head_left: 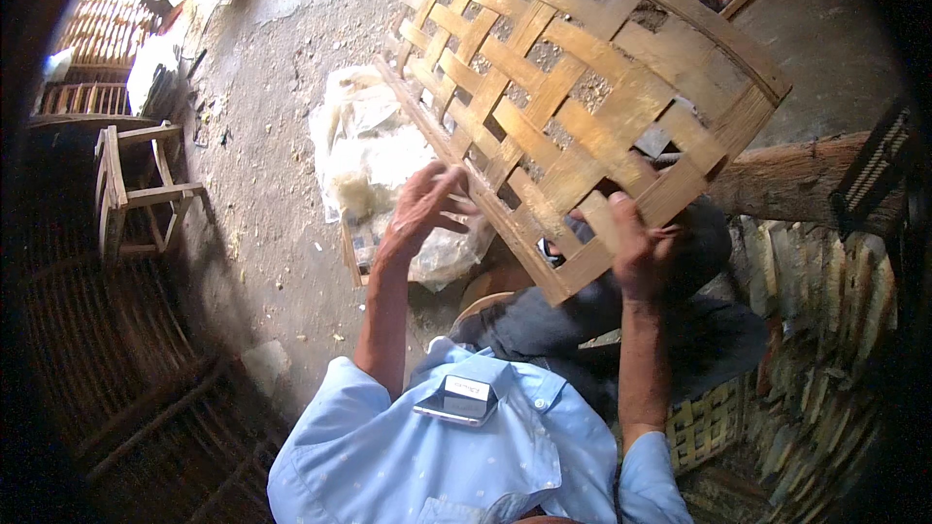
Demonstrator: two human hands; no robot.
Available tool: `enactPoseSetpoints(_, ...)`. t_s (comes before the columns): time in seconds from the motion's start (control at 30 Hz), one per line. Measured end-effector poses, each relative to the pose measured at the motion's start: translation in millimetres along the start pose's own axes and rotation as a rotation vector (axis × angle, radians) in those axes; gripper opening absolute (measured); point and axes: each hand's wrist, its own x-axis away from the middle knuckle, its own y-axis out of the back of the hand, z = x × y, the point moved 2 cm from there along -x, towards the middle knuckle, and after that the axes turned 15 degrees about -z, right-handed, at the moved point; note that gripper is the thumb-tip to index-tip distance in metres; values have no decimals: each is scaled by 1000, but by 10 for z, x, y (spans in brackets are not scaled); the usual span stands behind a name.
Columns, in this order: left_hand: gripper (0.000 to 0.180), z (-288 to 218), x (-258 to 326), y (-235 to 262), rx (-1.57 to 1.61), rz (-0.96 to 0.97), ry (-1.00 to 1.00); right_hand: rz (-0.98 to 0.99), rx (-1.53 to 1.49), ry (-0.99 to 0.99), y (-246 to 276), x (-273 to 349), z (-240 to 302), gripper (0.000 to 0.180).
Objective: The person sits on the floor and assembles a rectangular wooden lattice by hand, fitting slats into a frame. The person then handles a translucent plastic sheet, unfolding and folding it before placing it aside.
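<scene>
A woven bamboo basket or crate (636, 102), with flat crossing strips and wooden edge slats, is held up tilted in front of me. My right hand (641, 252) grips its near right corner, the thumb on top of a strip and the other fingers mostly hidden below. Beside the near left edge slat is my left hand (422, 209), fingers spread and curved; whether they touch the slat I cannot tell. Behind that hand, a pale, translucent plastic bag (364, 150) with whitish material lies on the floor.
A small wooden stool (150, 194) stands at the left, near dark slatted bamboo work (107, 349). Split bamboo pieces (825, 301) are stacked at the right below a log (796, 175). A dark plastic crate (874, 170) sits at the far right. Chips litter the concrete floor (282, 116).
</scene>
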Motion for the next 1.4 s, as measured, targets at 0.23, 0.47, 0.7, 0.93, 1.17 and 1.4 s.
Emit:
enactPoseSetpoints(0.23, 82, -788, -18, 340, 754, 250, -175, 542, 338, 1018, -369, 39, 298, 47)
enactPoseSetpoints(0.47, 24, -517, -54, 838, 497, -353, -172, 620, 668, 1291, -613, 231, 220, 41)
enactPoseSetpoints(0.7, 19, -73, 51, 843, 601, -497, -202, 444, 696, 951, -270, 66, 260, 63)
enactPoseSetpoints(0.93, 25, -17, 61, 878, 751, -526, -156, 56, 361, 784, -197, -91, 326, 42)
enactPoseSetpoints(1.17, 37, -52, 80, 1219, 634, -521, -254, 70, 363, 358, -223, -497, 258, 44)
enactPoseSetpoints(1.4, 20, -64, -289, 1662, 733, -206, -294, 363, -41, -266, -624, -809, 217, 48)
